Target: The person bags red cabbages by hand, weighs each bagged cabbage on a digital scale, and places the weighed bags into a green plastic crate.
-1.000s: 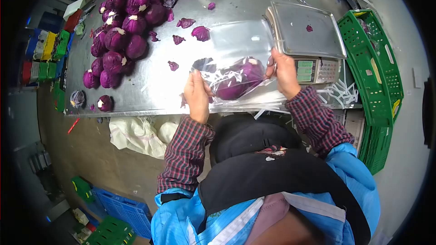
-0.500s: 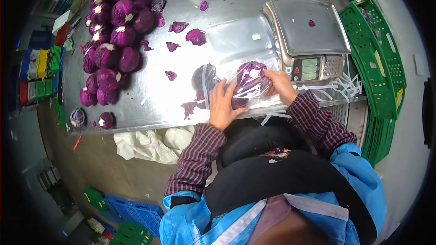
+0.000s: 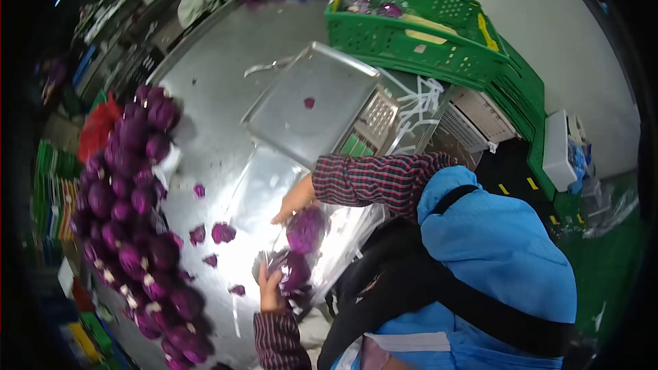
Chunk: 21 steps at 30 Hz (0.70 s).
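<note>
Through the head camera I observe two red cabbages at the near edge of the stainless-steel worktable [image 3: 212,55], beside the weighing scale [image 3: 312,96]. The upper red cabbage [image 3: 308,229] is round and deep magenta-purple, its surface crossed by bright reflections. The lower red cabbage [image 3: 296,271] is darker, with glossy clear film across its left side. A flat clear plastic bag [image 3: 259,177] extends from the upper cabbage toward the scale; I cannot tell whether one bag encloses both. My right hand [image 3: 296,202] lies at the upper cabbage's upper-left side, forefinger extended over the film; the other fingers are hidden, so I cannot confirm a grasp. My left hand [image 3: 270,289] touches the lower cabbage's left side, thumb and forefinger apart; I cannot tell whether it pinches the film. The scale has green display windows [image 3: 356,145] and a keypad [image 3: 378,118], their characters too small to read. A pale label [image 3: 420,48] on the green crate [image 3: 384,41] is likewise illegible. Each cabbage is near-spherical, without a distinct long axis; the pair lines up from lower left to upper right in view, slightly off vertical. The bag's flat portion points up and left, away from my body
</note>
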Tool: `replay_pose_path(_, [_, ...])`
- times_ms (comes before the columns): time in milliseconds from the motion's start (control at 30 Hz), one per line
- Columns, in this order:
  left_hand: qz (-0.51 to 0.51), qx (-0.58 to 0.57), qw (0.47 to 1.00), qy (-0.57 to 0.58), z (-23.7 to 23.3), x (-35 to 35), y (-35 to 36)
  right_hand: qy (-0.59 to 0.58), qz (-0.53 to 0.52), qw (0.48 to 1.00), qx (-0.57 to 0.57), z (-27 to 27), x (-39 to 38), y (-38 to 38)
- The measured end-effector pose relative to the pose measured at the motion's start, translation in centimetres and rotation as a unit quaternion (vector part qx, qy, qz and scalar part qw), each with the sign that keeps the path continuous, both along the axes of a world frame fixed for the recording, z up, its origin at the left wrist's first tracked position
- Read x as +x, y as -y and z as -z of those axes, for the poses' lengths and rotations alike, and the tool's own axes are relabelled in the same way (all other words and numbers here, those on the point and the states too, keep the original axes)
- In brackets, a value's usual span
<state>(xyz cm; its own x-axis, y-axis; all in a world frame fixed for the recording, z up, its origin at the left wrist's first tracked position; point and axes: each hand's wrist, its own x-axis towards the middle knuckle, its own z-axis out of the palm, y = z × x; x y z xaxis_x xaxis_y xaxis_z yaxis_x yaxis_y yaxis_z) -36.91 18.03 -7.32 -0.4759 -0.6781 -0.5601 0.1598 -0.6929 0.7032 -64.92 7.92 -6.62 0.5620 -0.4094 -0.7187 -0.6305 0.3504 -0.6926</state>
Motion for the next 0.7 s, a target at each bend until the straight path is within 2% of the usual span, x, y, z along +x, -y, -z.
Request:
replay_pose_path(33, [0.011, 0.013, 0.999, -0.035, 0.0, 0.7, 0.4, 0.059, 0.005, 0.997, 0.053, -0.9, -1.1, -0.3])
replay_pose_path(100, [0.036, -0.003, 0.997, -0.063, -0.2, 0.9, 0.9, 0.206, -0.073, 0.974, -0.057, 0.3, -2.7, -0.8])
replay_pose_path(167, [0.065, 0.008, 0.995, -0.080, -1.4, -0.5, 1.9, 0.328, -0.014, 0.944, -0.026, -4.6, -6.0, -4.0])
replay_pose_path(200, [0.067, 0.014, 0.993, -0.098, -2.7, -2.5, 2.6, 0.357, 0.063, 0.929, -0.072, -5.2, -7.4, -4.9])
replay_pose_path(233, [0.074, 0.020, 0.991, -0.108, -3.7, -4.2, 3.3, 0.356, 0.069, 0.929, -0.077, -5.6, -9.1, -5.5])
replay_pose_path(300, [0.062, -0.018, 0.994, -0.091, -5.0, -8.6, 5.0, 0.417, 0.216, 0.882, 0.028, -6.5, -12.9, -6.4])
replay_pose_path(367, [0.090, -0.028, 0.992, -0.089, -8.8, -14.3, 6.8, 0.424, 0.293, 0.856, 0.018, -8.3, -18.5, -7.2])
replay_pose_path(400, [0.047, 0.064, 0.976, -0.205, -8.5, -16.4, 8.2, 0.440, 0.324, 0.838, 0.008, -9.2, -21.7, -7.3])
replay_pose_path(433, [-0.004, 0.154, 0.937, -0.315, -8.3, -18.4, 9.0, 0.455, 0.351, 0.818, 0.005, -10.1, -25.1, -7.4])
replay_pose_path(500, [0.055, -0.027, 0.974, -0.217, -11.4, -26.7, 10.1, 0.462, 0.379, 0.798, -0.074, -11.7, -32.5, -7.1])
replay_pose_path(567, [0.115, -0.129, 0.953, -0.250, -13.6, -35.4, 10.7, 0.390, 0.486, 0.775, -0.106, -13.9, -40.2, -7.5])
replay_pose_path(633, [0.184, -0.162, 0.931, -0.270, -14.3, -42.8, 12.4, 0.382, 0.516, 0.751, -0.155, -15.8, -47.5, -7.4])
replay_pose_path(700, [0.186, -0.171, 0.941, -0.225, -15.1, -49.7, 13.1, 0.399, 0.497, 0.740, -0.215, -16.1, -55.3, -7.7])
